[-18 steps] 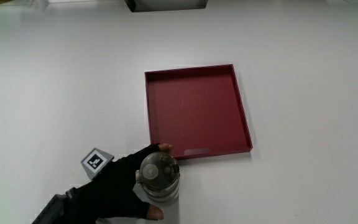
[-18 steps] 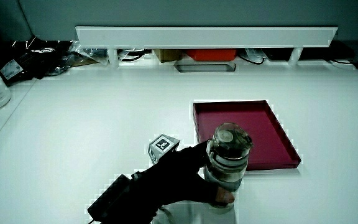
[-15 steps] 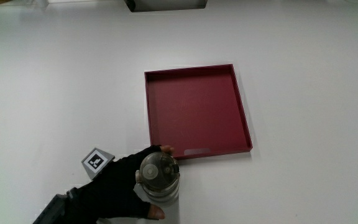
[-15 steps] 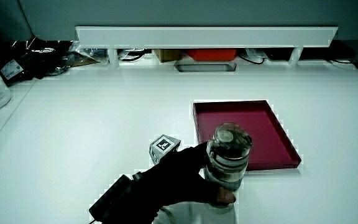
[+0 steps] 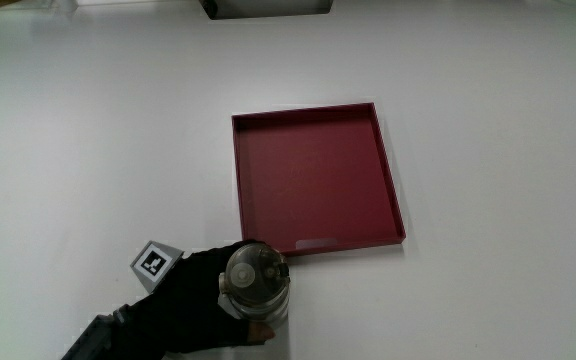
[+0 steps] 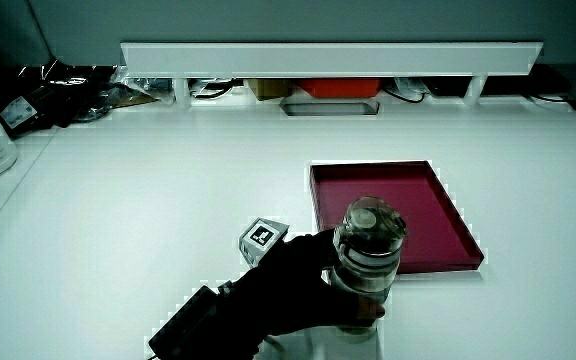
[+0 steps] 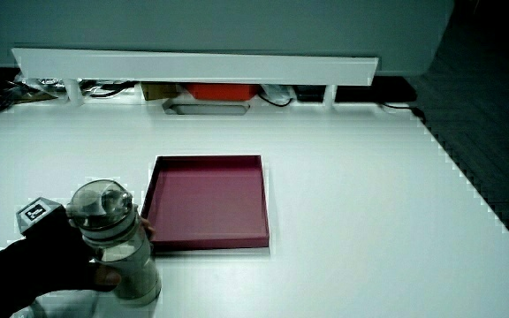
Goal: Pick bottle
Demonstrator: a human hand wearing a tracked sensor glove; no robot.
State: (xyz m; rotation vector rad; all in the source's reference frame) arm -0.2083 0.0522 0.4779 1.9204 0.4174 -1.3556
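hand (image 5: pixel 193 305) gripping upright bottle (image 5: pixel 256 285), just beside red tray (image 5: pixel 315 243)

No text, label, brand or number is legible; the patterned cube (image 5: pixel 154 262) on the hand (image 5: pixel 193 305) carries only a black-and-white marker.

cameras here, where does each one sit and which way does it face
Main view: above the table, looking straight down on the red tray and clear bottle; shows the hand and forearm.
Side view: person's side, looking forward and down toward the low partition; hand wrapped around the bottle.
Side view: same side, different angle; hand, bottle.
All three share the tray, bottle and patterned cube.
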